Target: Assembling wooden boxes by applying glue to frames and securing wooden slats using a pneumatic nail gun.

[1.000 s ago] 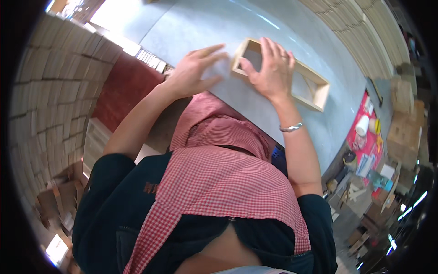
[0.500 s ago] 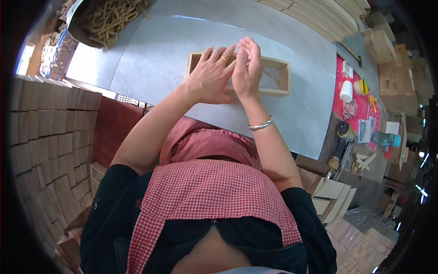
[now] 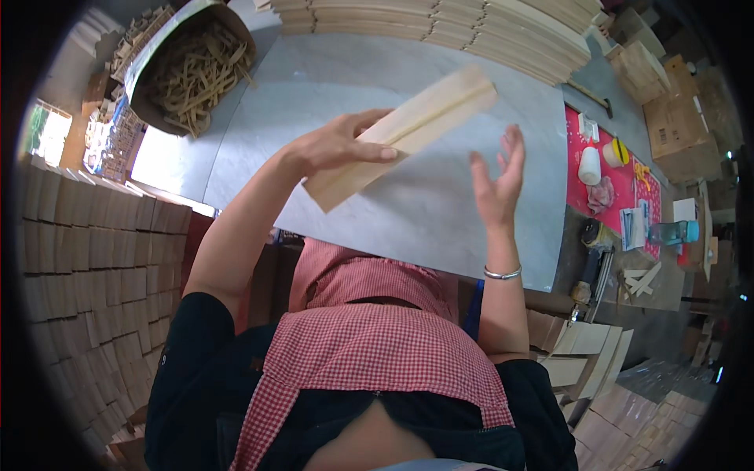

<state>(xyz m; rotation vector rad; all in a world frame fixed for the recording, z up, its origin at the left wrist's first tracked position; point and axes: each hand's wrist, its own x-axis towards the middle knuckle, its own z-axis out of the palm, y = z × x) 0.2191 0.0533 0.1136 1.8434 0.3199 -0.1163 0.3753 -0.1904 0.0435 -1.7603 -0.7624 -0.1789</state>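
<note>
table (image 3: 440,228): grey, smooth, faintly marbled sheet. left of table: wall of stacked wooden pieces (image 3: 86,267), pale, squared ends. along table's far edge: long wooden strips (image 3: 440,23), layered in ridged rows. at table's far left: open sack (image 3: 153,47) of curled, ribbon-like tan strands (image 3: 200,78). over table's middle: long rectangular wooden box (image 3: 424,118), pale, slanted, far end blurred; table contact cannot be told. left hand (image 3: 334,147) clamped on box, thumb along its side. right hand (image 3: 496,184) over table's right part, digits apart, clear of box. shiny metal bracelet (image 3: 503,274) at right wrist.
</note>
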